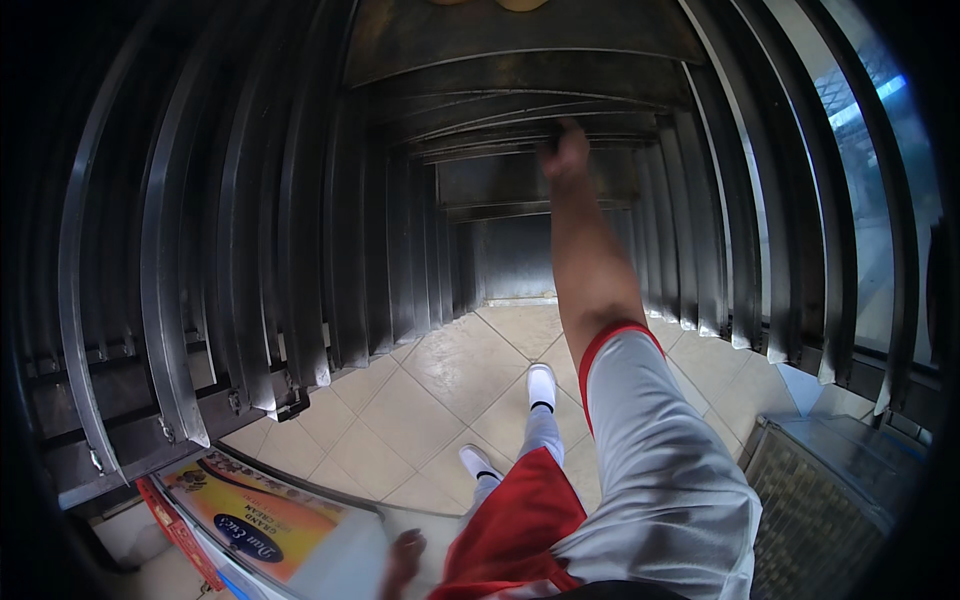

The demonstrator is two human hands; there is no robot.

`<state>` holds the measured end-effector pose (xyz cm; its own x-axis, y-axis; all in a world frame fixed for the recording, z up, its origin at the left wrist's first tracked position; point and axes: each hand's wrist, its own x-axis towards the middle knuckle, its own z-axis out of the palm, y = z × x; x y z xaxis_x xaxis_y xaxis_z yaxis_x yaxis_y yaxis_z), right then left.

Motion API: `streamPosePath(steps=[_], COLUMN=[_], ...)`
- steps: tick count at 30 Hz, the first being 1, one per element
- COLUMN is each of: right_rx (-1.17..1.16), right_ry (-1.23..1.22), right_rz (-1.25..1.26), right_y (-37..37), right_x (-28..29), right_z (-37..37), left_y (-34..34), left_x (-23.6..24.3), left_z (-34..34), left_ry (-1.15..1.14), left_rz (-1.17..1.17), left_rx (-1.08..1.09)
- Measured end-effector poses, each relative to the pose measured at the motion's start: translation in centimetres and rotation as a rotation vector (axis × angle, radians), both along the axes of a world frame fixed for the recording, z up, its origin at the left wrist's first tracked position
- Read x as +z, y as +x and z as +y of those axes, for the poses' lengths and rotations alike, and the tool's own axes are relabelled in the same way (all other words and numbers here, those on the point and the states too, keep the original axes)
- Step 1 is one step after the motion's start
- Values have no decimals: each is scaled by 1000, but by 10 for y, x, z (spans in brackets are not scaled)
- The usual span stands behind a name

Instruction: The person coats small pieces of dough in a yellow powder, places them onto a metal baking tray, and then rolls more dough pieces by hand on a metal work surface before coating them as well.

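A tall metal rack [300,230] with slatted rails on both sides stands before me, with dark metal trays [530,30] lying across its rails. My right arm reaches far into the rack. At the front edge of one of the middle trays, my right hand [568,152] is closed on it, a little blurred, with its fingertips hidden. Low by my left side hangs my left hand [404,562], smeared by motion. It is nearest to a box-like chest with a colourful printed top [255,520], and I see nothing in it.
Rounded tan pieces [520,4] show at the top edge, on the uppermost tray. A box with a see-through top [820,480] stands at the lower right. Red plastic crate edging [180,535] borders the printed chest. Beige floor tiles [450,360] lie under my white shoes.
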<state>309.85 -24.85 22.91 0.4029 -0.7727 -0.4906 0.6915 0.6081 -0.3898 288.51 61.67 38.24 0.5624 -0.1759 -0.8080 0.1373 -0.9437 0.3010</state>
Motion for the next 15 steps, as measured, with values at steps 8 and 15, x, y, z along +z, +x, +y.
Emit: streamPosePath(steps=[8, 15], right_rx=[-47, -29], right_ry=[55, 230], right_rz=[96, 224], right_y=[-76, -192], right_x=[11, 40], right_z=[98, 258], left_y=[37, 27], left_x=[47, 30], left_z=[-71, 9], left_ry=[26, -5], left_rz=[26, 70], left_rx=[-26, -151])
